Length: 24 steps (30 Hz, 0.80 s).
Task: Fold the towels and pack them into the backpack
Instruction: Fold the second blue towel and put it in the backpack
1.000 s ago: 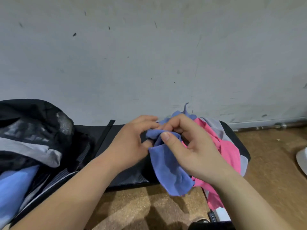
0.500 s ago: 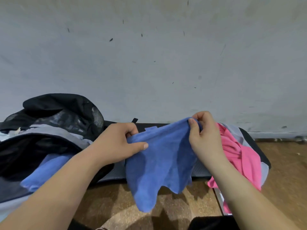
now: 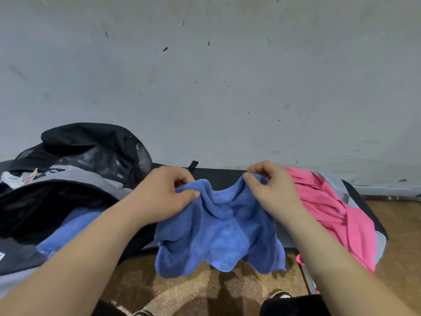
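Since half a second ago the two hands have drawn apart, and the soft blue terry towel [image 3: 218, 236], then stretched fairly flat between them, now sags in the middle of its upper edge; a second ago it was only a bunched wad between hands that touched.

The towel is a plain mid-blue, fuzzy and unfolded, rippled into several loose vertical folds, with a wavy lower hem. Its long axis runs left to right, roughly along the front edge of the black padded bench [image 3: 225, 176], and it hangs face-on to the camera with the hem pointing down at the floor. It is held up in the air in front of the middle of the bench's front edge, its lower part dropping below that edge.

The left hand [image 3: 164, 197] pinches the upper left corner between thumb and curled fingers. The right hand [image 3: 271, 192] pinches the upper right corner the same way, its fingers bent over the cloth.

At the bench's left end lies an open black and grey fabric backpack [image 3: 79, 167], with a second blue towel [image 3: 70, 226] spilling from its mouth. At the right end, just beside the right wrist, a crumpled bright pink towel [image 3: 330, 213] lies on a grey cloth [image 3: 339, 185] and trails over the front edge. Below is a brown speckled floor [image 3: 205, 290]; behind, a pale grey wall [image 3: 205, 76].
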{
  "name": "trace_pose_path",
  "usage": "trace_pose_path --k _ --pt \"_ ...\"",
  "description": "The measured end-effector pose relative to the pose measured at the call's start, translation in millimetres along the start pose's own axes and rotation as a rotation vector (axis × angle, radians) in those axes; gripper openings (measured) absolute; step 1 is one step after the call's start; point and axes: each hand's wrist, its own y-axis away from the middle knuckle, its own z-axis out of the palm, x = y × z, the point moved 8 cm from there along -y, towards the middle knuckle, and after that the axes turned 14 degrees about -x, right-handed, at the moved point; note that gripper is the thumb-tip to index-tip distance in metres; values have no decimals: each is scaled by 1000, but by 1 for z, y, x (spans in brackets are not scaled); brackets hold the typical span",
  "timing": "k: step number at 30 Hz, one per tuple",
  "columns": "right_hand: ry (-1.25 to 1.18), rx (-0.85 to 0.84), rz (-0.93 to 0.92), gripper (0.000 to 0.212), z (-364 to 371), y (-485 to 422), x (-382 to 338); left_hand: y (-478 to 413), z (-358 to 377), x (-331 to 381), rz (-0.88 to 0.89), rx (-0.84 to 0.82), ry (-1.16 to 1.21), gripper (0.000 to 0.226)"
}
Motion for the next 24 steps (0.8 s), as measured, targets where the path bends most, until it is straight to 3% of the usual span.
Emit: trace_pose_path --k 5,8,10,17,24 --pt "-100 -279 -131 31 44 5 -34 -9 17 18 83 -16 87 10" --pt "-140 -369 -187 17 62 9 -36 -10 18 24 124 10 142 13" --pt "-131 -295 -171 6 55 5 -29 -11 18 22 120 -5 103 11" --pt "6 -78 -109 14 18 -19 4 -13 3 1 -44 83 -4 12" --pt "-60 172 24 9 -33 -29 39 -2 -21 -20 -203 199 -27 16"
